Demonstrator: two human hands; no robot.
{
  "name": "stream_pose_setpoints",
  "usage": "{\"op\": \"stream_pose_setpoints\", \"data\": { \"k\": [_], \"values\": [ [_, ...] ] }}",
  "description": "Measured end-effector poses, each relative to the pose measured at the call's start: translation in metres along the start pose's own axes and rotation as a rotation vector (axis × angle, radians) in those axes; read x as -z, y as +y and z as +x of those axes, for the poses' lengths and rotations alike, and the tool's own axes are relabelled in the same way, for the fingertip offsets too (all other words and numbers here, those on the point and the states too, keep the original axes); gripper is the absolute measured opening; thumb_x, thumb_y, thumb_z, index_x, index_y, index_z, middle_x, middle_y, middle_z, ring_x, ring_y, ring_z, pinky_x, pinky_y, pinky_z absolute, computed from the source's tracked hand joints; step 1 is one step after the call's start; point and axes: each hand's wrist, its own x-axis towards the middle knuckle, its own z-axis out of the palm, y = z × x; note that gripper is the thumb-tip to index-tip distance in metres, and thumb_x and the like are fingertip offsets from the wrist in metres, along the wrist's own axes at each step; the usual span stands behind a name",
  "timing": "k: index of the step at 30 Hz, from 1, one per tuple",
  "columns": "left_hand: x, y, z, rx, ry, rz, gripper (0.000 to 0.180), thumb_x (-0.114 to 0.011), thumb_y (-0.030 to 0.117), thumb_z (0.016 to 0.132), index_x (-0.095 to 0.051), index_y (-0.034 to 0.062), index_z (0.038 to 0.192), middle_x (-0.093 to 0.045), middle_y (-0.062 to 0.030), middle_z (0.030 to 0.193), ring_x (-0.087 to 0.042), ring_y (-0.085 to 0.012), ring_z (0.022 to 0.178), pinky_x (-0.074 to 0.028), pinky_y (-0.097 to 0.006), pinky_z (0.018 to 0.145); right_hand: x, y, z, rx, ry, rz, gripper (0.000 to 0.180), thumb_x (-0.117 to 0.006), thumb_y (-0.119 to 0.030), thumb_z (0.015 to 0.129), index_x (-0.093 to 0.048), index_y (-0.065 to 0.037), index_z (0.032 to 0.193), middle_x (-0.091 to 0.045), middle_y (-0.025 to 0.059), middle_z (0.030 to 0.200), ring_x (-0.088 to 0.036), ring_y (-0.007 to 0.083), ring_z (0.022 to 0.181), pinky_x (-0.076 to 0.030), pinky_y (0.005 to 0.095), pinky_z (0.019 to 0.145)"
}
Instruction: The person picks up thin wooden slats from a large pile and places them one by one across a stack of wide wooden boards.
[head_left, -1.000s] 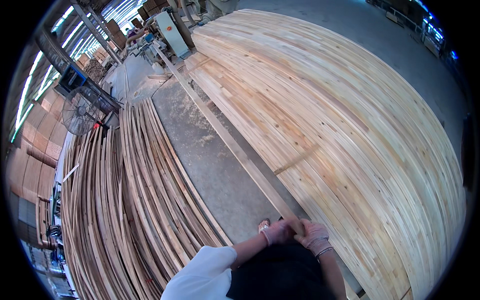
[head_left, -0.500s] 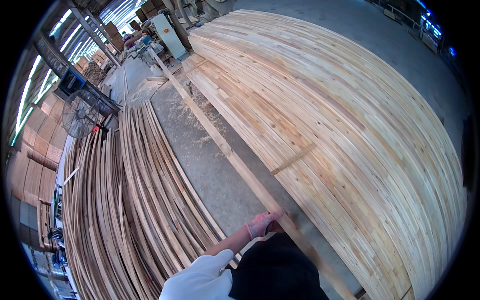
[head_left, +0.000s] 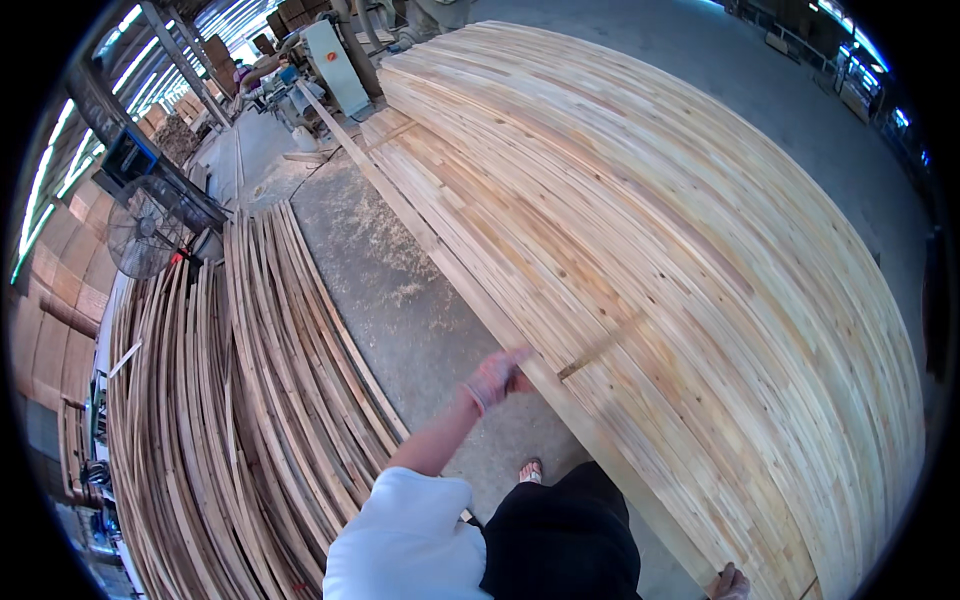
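A long, narrow wooden board (head_left: 450, 268) runs from the far machine to the lower right, along the near side of a broad stack of light planks (head_left: 640, 250). My left hand (head_left: 495, 380), in a pinkish work glove, grips the board's left edge around its middle; some fingers are hidden beneath. At the lower right, my right hand (head_left: 730, 583) is closed on the board near its close end, with only the fingers showing at the picture's rim. Against the stack's edge, the board covers part of it.
Long, thin wooden strips (head_left: 270, 360) lie in a heap on the left. Behind them stands a round fan (head_left: 147, 228). Sawdust (head_left: 385, 245) is scattered on the concrete floor. A pale machine cabinet (head_left: 336, 66) stands at the far end, with a person (head_left: 243, 76) nearby.
The board has shifted right, from above the floor gap to the stack's edge. My left hand has moved forward with it, and my right hand has come into view at the lower right.
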Motion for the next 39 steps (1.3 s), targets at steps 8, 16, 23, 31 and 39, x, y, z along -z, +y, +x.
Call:
{"op": "stream_pose_setpoints", "data": {
  "k": [8,16,23,31,39],
  "values": [
    [0.085,0.095,0.054,-0.107,0.035,-0.152,0.044,-0.057,0.026,0.092,-0.048,0.0013,0.126,-0.062,-0.0147,0.117,-0.064,-0.0285,0.101,-0.053,-0.043,0.087,-0.081,-0.168,0.045,0.423,0.569,-0.063,0.041,-0.05,-0.036,0.092,-0.061,-0.004,0.07,-0.058,0.0222,0.064,-0.058,0.0373,0.064,-0.041,0.0499,0.059],
    [-0.024,-0.07,0.005,0.422,-0.662,-0.014,0.047,-0.058,0.023,0.092,-0.046,0.0036,0.133,-0.056,-0.0083,0.123,-0.055,-0.0185,0.106,-0.044,-0.034,0.094,-0.06,-0.364,0.032,0.441,0.405,0.017,0.049,-0.045,-0.046,0.092,-0.065,-0.002,0.085,-0.062,0.0239,0.079,-0.059,0.0424,0.076,-0.045,0.0498,0.07],
    [-0.059,-0.091,0.003,-0.384,-0.799,1.386,0.026,-0.065,0.009,0.078,-0.062,0.0058,0.104,-0.062,-0.0063,0.086,-0.06,-0.0193,0.083,-0.05,-0.031,0.079,-0.067,-0.429,0.018,0.918,0.239,0.017,0.044,-0.053,-0.042,0.087,-0.061,-0.008,0.113,-0.063,0.0197,0.107,-0.059,0.0341,0.101,-0.043,0.043,0.09],
    [0.065,-0.047,0.068,0.204,-0.031,-0.027,0.041,-0.058,0.029,0.092,-0.05,0.0085,0.126,-0.054,-0.0102,0.125,-0.054,-0.0294,0.115,-0.046,-0.047,0.096,-0.092,-0.214,0.071,0.367,0.153,-0.151,0.053,-0.05,-0.053,0.088,-0.06,-0.01,0.117,-0.067,0.0156,0.101,-0.062,0.0318,0.098,-0.046,0.0383,0.09],
    [0.055,-0.01,0.059,0.107,-0.227,-0.305,0.045,-0.058,0.036,0.091,-0.048,0.0135,0.129,-0.057,-0.0093,0.125,-0.059,-0.0293,0.106,-0.05,-0.044,0.091,-0.066,-0.245,0.05,0.274,-0.037,0.145,0.071,-0.048,-0.069,0.079,-0.067,-0.006,0.104,-0.067,0.0153,0.1,-0.062,0.0304,0.097,-0.046,0.0378,0.089]
  ]
}}
